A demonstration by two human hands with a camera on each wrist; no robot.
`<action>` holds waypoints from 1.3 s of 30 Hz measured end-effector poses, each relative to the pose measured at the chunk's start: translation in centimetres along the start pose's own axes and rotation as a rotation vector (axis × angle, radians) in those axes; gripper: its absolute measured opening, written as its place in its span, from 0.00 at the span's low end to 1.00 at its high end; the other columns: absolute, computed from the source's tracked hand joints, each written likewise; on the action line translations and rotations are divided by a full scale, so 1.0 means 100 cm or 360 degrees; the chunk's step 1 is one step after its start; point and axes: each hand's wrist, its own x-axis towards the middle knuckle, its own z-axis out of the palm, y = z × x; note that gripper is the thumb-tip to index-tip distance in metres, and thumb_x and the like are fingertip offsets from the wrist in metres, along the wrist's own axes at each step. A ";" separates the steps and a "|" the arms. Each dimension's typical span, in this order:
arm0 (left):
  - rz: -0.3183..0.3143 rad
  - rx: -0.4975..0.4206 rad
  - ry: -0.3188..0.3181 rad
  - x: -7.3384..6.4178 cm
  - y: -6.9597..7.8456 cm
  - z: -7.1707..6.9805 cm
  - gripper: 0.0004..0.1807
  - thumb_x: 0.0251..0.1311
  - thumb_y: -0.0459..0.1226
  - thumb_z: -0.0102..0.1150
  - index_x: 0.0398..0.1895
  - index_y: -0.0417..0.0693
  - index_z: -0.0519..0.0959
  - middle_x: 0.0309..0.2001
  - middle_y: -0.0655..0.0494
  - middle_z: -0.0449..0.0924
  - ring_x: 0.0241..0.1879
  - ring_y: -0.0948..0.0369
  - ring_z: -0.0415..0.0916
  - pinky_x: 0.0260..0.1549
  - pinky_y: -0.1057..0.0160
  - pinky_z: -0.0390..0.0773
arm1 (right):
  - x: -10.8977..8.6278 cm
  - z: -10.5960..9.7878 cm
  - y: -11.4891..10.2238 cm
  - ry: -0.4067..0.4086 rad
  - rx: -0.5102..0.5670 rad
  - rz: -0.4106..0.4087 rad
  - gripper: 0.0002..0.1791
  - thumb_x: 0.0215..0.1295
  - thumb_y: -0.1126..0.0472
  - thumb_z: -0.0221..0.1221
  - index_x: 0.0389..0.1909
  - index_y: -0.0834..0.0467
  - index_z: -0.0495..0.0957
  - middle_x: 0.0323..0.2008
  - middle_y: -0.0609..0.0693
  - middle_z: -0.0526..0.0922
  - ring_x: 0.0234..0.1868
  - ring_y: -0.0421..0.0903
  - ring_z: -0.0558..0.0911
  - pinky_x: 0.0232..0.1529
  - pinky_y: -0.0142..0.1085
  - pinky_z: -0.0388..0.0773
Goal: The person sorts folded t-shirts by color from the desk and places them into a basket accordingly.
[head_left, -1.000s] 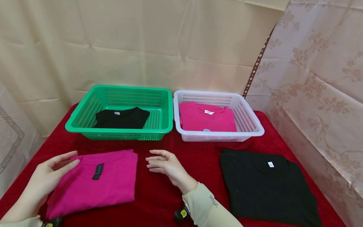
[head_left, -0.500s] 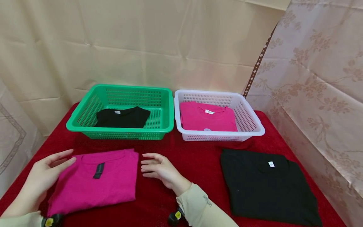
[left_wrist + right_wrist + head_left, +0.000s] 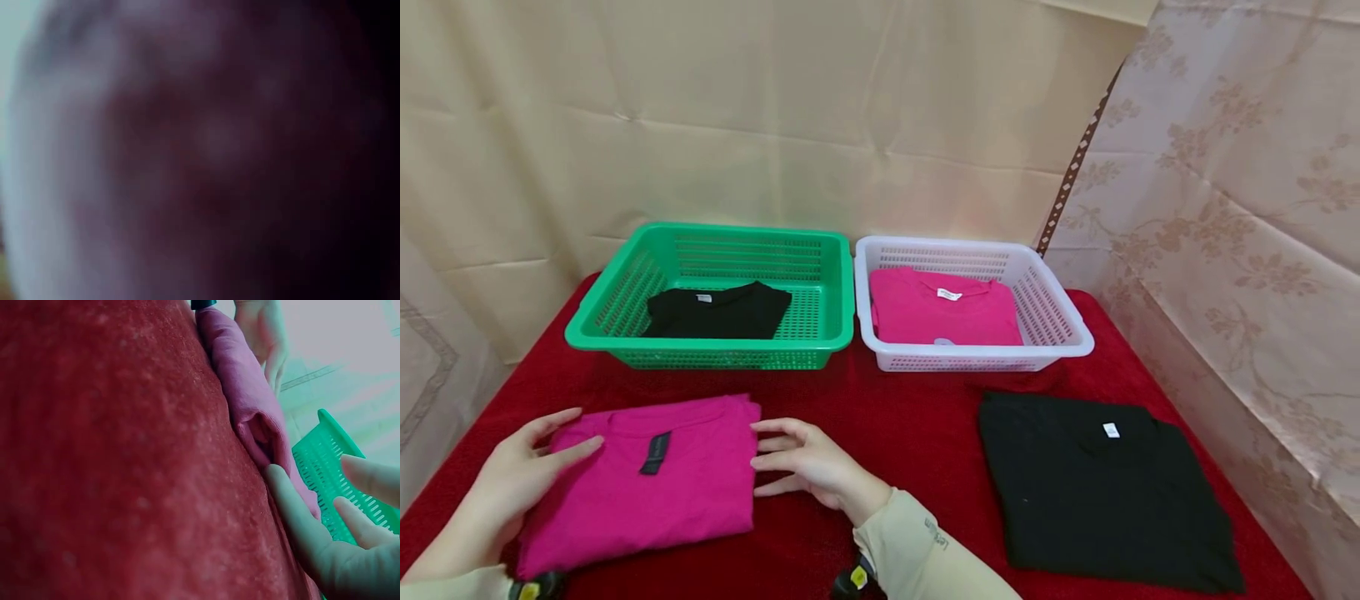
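A folded magenta T-shirt (image 3: pixel 700 479) with a dark neck label lies on the red cloth in the head view. My left hand (image 3: pixel 512 479) is at its left edge, thumb over the top and fingers loosely bent. At the right edge my right hand (image 3: pixel 820 467) has its fingers spread, their tips at the fabric. In the right wrist view, one fingertip of the right hand (image 3: pixel 350 562) meets the lower side of the folded T-shirt (image 3: pixel 244 381), by the cloth, and the left hand (image 3: pixel 262 331) shows beyond. The left wrist view is dark and blurred.
Behind stands a green basket (image 3: pixel 707 343) with a folded black shirt (image 3: pixel 722 312) in it. Beside it is a white basket (image 3: pixel 977 353) holding a pink shirt (image 3: pixel 940 317). A larger folded black shirt (image 3: pixel 1105 500) lies at the right on the red cloth (image 3: pixel 917 442).
My right hand has moved left, from the cloth to the magenta T-shirt's right edge, its fingers spreading. The left hand has shifted slightly left and down. The T-shirt stays in place.
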 end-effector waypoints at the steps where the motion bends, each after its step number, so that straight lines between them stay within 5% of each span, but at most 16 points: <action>1: -0.0007 0.0007 -0.0012 0.000 0.000 0.000 0.47 0.68 0.53 0.56 0.75 0.31 0.49 0.68 0.26 0.55 0.33 0.87 0.61 0.31 0.73 0.75 | 0.000 0.001 0.000 -0.0015 -0.0003 0.0005 0.25 0.67 0.72 0.56 0.66 0.62 0.70 0.55 0.61 0.78 0.48 0.48 0.82 0.51 0.56 0.81; 7: -0.0020 0.0023 -0.0116 0.000 0.003 -0.001 0.49 0.68 0.54 0.56 0.76 0.31 0.45 0.69 0.26 0.53 0.34 0.85 0.62 0.32 0.72 0.76 | 0.000 0.003 0.000 -0.0095 -0.0038 0.0058 0.25 0.67 0.71 0.56 0.66 0.60 0.71 0.53 0.58 0.79 0.44 0.46 0.82 0.53 0.55 0.81; 11: -0.0004 0.0021 -0.0170 -0.002 0.003 -0.001 0.48 0.68 0.52 0.57 0.76 0.32 0.46 0.58 0.42 0.72 0.34 0.80 0.69 0.33 0.68 0.79 | 0.001 0.003 0.000 -0.0150 -0.0047 0.0078 0.25 0.67 0.71 0.56 0.65 0.59 0.72 0.52 0.58 0.81 0.43 0.45 0.82 0.54 0.53 0.81; 14: -0.0001 -0.0015 -0.0230 -0.003 0.001 0.000 0.46 0.68 0.51 0.57 0.76 0.36 0.47 0.54 0.57 0.74 0.36 0.76 0.73 0.34 0.66 0.80 | 0.002 0.003 0.001 -0.0188 -0.0073 0.0106 0.24 0.68 0.71 0.56 0.65 0.59 0.72 0.53 0.58 0.82 0.44 0.44 0.82 0.54 0.50 0.82; 22: 0.0031 -0.0144 -0.0301 -0.007 -0.005 0.005 0.32 0.67 0.49 0.60 0.70 0.72 0.59 0.44 0.84 0.67 0.39 0.73 0.75 0.35 0.64 0.81 | 0.003 0.007 0.004 -0.0295 -0.0199 0.0114 0.25 0.69 0.73 0.54 0.67 0.62 0.70 0.58 0.60 0.80 0.45 0.42 0.81 0.55 0.43 0.82; 29: 0.0039 -0.0180 -0.0240 -0.012 0.006 0.003 0.31 0.65 0.49 0.62 0.68 0.81 0.61 0.39 0.89 0.69 0.35 0.66 0.80 0.32 0.60 0.83 | 0.002 0.008 0.001 -0.0246 -0.0175 0.0074 0.24 0.68 0.74 0.54 0.65 0.64 0.72 0.56 0.64 0.81 0.42 0.41 0.82 0.51 0.43 0.83; 39: 0.0128 -0.0213 -0.0188 -0.016 0.022 0.003 0.34 0.65 0.49 0.62 0.71 0.77 0.61 0.41 0.91 0.72 0.34 0.66 0.82 0.30 0.59 0.84 | -0.003 0.005 -0.011 -0.0188 -0.0080 0.0043 0.22 0.67 0.70 0.57 0.61 0.61 0.77 0.42 0.51 0.86 0.38 0.41 0.84 0.39 0.40 0.86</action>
